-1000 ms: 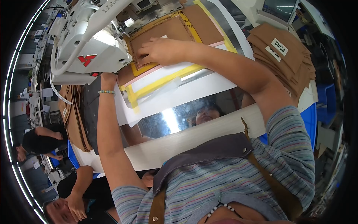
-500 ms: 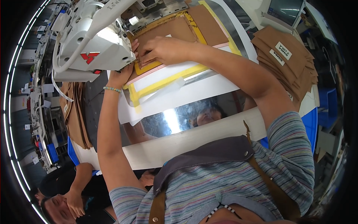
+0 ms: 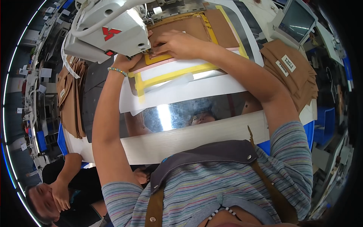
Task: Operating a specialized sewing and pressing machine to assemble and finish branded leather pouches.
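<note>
A yellow-edged template frame lies under the white sewing machine head, with a brown fabric piece inside it. My right hand reaches over the frame's near left corner. Its fingers are bent and drawn together at the fabric's edge there; what lies between the fingertips is too small to make out. Below the machine head, my left hand comes up to the same corner, a beaded bracelet on its wrist. The machine covers most of that hand's fingers.
Brown fabric pieces with white labels are stacked at the right, and another brown stack hangs at the left. White sheet with yellow tape lies over a shiny metal plate. A screen stands far right. Another person sits lower left.
My view has shifted a little, moving the machine and frame rightward in the picture. Both hands stay at the same frame corner; less of my left hand's fingers shows now.
</note>
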Demonstrator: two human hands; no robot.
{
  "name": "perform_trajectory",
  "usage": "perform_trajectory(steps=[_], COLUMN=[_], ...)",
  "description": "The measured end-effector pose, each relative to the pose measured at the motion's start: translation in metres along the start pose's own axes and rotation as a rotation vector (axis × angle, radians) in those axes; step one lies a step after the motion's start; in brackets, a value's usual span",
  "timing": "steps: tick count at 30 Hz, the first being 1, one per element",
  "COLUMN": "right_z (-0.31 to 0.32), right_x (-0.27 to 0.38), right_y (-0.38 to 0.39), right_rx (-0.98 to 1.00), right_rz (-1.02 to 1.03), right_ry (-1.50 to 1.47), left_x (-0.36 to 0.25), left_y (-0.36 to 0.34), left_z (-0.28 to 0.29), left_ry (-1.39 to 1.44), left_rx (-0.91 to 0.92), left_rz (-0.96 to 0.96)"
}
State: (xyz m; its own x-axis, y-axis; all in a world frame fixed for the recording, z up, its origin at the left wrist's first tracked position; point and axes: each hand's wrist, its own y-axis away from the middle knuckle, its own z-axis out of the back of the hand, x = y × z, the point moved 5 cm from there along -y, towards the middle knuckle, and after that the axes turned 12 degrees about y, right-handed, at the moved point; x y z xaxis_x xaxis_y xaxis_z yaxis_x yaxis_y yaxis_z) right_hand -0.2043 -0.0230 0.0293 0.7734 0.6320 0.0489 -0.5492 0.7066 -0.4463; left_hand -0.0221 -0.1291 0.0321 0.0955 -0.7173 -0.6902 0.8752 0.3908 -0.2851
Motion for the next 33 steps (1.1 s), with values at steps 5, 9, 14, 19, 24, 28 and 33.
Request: perform_trajectory(steps=[5,9,14,19,24,28,33], right_z=[0.001,0.001,-0.004,-0.001,0.002,0.005,0.008], right_x=[-0.003,-0.003,-0.005,-0.004,-0.010,-0.018,-0.014], right_y=[-0.003,-0.004,-0.003,-0.003,-0.006,-0.009,-0.006], right_rx=[0.068,0.044,0.063,0.054,0.119,0.063,0.035], right_rz=[-0.073,-0.038,-0.058,-0.081,-0.107,-0.165,-0.137], right_ry=[0.016,0.021,-0.022,-0.007,-0.055,0.063,0.079], left_x=[0.001,0.008,0.018,0.019,0.014,0.024,0.054], left_y=[0.001,-0.012,-0.008,-0.009,-0.007,0.009,0.028], left_z=[0.000,-0.001,0.000,-0.001,-0.001,-0.002,0.003], left_ry=[-0.148,-0.125,-0.089,-0.058,0.148,0.133,-0.058], left_rx=[-0.012,-0.001,-0.002,-0.016,-0.026,-0.088,-0.240], left_rz=[0.047,-0.002,-0.006,0.008,0.008,0.113,0.205])
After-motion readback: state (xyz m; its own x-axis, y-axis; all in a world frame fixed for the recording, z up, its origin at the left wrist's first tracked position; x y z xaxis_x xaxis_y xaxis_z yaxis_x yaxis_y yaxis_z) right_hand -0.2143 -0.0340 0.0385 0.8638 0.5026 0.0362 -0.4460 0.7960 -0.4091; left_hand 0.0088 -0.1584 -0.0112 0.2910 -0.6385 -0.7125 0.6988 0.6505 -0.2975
